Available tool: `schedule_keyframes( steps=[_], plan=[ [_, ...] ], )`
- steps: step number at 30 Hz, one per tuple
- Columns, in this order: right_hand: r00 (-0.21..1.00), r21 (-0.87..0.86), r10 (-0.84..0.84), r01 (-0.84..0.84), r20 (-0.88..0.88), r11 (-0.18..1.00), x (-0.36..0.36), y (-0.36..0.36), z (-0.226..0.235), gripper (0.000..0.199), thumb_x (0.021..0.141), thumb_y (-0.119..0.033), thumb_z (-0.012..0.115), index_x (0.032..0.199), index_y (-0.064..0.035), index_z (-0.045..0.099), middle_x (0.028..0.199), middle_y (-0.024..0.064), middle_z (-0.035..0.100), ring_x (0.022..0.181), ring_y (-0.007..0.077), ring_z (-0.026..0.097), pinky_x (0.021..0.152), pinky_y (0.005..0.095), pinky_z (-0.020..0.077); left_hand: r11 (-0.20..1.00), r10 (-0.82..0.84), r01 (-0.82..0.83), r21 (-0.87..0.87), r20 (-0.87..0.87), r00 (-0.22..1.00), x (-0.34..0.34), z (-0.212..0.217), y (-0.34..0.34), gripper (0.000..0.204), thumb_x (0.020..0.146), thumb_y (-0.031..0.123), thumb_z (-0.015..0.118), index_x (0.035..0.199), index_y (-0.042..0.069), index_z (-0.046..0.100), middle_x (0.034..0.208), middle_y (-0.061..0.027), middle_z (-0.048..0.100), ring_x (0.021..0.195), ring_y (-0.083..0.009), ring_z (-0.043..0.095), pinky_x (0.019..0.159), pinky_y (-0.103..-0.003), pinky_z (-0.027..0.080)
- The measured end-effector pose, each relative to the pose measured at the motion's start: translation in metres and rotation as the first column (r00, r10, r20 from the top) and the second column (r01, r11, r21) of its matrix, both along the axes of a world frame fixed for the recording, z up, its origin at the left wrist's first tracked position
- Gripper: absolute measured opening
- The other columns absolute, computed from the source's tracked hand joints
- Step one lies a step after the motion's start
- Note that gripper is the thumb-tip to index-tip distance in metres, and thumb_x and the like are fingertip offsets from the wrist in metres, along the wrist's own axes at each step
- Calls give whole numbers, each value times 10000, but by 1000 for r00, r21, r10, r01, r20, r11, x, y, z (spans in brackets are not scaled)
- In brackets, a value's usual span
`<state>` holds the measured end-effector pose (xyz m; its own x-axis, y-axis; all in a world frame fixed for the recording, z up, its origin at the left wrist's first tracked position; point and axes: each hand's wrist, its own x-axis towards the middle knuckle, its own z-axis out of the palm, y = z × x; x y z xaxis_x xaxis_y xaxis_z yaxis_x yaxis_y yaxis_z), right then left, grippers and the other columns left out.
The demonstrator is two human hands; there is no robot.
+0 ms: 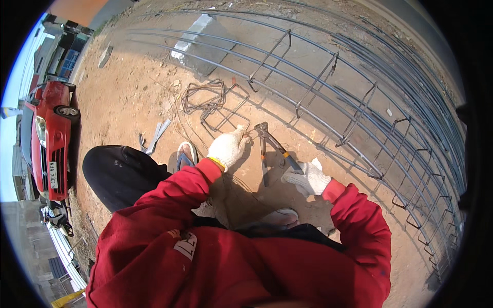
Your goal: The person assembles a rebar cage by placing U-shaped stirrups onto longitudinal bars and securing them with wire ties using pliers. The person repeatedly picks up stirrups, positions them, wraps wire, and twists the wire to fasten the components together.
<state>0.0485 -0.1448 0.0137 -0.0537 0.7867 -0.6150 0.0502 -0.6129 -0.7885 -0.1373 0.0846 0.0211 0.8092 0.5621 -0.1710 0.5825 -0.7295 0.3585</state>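
Observation:
In a white knit glove, my right hand (308, 178) is closed round one handle of a long-handled cutter (271, 137) with dark jaws and orange bands. Its other handle stands apart and points down toward the ground. My left hand (227, 149), gloved alike, has its fingers drawn together just left of the cutter's jaws. What they pinch is too small to make out. Right beyond that hand lies a bent square steel stirrup (226, 119). Further off is a pile of similar stirrups (204, 96).
A long rebar cage (308, 110) curves along the right side, with loose rebars (400, 66) behind it. A concrete block (197, 43) sits at its far end. Grey strips (158, 136) lie near my sandalled foot (186, 153). A red car (51, 138) is parked far left.

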Motion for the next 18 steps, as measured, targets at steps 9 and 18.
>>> schedule_keyframes(
  steps=[9,18],
  plan=[
    [983,79,28,-14,-179,997,17,0,20,292,934,-349,653,920,-63,709,489,22,515,382,125,475,389,294,353,912,-227,328,246,-363,904,21,72,40,354,989,242,465,1316,112,503,761,-166,666,666,-357,659,559,-480,495],
    [950,21,-124,136,-286,991,0,-13,19,288,946,-314,635,965,-30,684,487,23,510,373,126,473,370,276,336,893,-250,391,223,-476,843,-15,82,16,196,863,306,619,984,156,652,766,-117,681,729,-336,690,571,-471,505]
  ],
)
